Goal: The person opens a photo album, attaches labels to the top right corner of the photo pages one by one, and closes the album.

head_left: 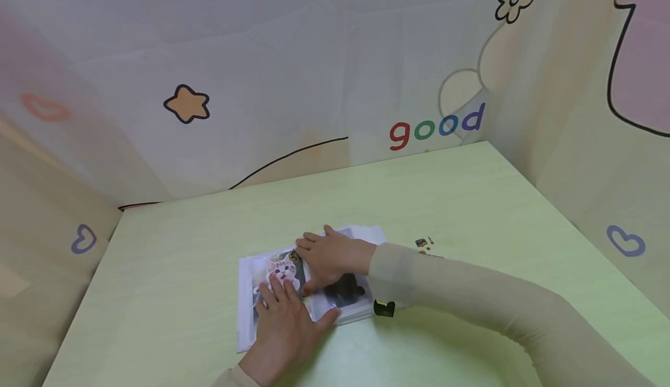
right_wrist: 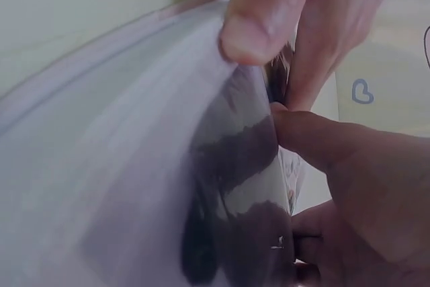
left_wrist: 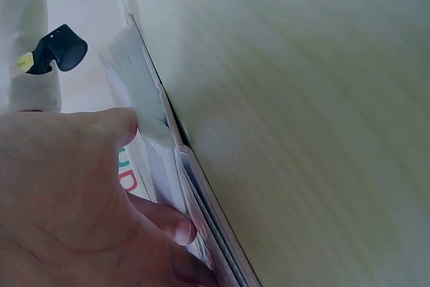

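Note:
An open photo album [head_left: 244,311] with clear sleeves lies on the table. Its left page shows a kitten picture [head_left: 281,267]; the right page has a dark picture [head_left: 344,291], partly hidden by my right hand. My left hand [head_left: 288,323] rests with spread fingers on the left page's lower part, its thumb reaching the right page's bottom edge. Across the middle fold lies my right hand [head_left: 327,256], fingers extended over the pages. From the left wrist, the album's stacked page edges [left_wrist: 151,92] show beside the thumb. In the right wrist view the clear sleeve [right_wrist: 134,146] curves up towards the fold.
Several tiny coloured pieces [head_left: 421,242] lie on the pale green table [head_left: 173,270], right of the album and partly behind the right sleeve [head_left: 450,276]. A black device [head_left: 384,308] sits below that sleeve's cuff. Printed cloth walls [head_left: 288,84] stand around the table.

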Available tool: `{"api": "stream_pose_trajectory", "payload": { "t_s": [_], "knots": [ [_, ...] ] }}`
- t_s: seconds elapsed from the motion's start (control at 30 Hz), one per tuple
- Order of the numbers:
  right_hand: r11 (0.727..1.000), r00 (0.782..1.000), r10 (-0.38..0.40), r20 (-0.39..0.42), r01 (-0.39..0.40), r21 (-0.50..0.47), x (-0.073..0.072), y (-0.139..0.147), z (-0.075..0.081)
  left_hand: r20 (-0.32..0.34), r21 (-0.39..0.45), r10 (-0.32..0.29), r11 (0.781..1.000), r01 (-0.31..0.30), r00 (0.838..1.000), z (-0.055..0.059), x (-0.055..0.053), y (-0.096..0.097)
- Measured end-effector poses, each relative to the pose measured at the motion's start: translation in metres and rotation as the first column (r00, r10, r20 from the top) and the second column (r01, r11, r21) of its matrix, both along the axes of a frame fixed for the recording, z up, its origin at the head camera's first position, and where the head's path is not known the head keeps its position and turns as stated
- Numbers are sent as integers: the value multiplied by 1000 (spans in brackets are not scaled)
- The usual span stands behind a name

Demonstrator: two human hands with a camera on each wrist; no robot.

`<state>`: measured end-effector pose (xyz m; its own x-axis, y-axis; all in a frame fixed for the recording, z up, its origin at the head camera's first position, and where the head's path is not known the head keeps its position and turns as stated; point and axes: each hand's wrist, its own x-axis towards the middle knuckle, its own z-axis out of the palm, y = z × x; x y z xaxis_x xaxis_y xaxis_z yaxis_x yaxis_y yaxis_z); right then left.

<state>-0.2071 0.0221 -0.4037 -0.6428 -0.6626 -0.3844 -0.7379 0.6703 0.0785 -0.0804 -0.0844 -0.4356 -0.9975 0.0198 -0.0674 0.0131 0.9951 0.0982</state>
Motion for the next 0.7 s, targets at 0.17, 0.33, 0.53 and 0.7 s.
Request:
{"api": "stream_pose_trajectory", "payload": {
  "t_s": [0.17,0.33,0.53,0.7],
  "knots": [
    [1000,999,3,33,-2,-20,-5,2,0,-2,-12,1,1000,-1,1000,0,0,0],
    [997,995,31,94,-24,-70,-17,5,-4,-26,-29,-2,1000,2,1000,1,1,0],
    [971,981,78,178,-35,-235,-29,14,-3,-34,-36,-2,999,1,999,1,0,-1],
    [966,989,35,141,3,-260,-21,16,3,-42,-37,-5,999,4,999,0,0,0]
  ]
}}
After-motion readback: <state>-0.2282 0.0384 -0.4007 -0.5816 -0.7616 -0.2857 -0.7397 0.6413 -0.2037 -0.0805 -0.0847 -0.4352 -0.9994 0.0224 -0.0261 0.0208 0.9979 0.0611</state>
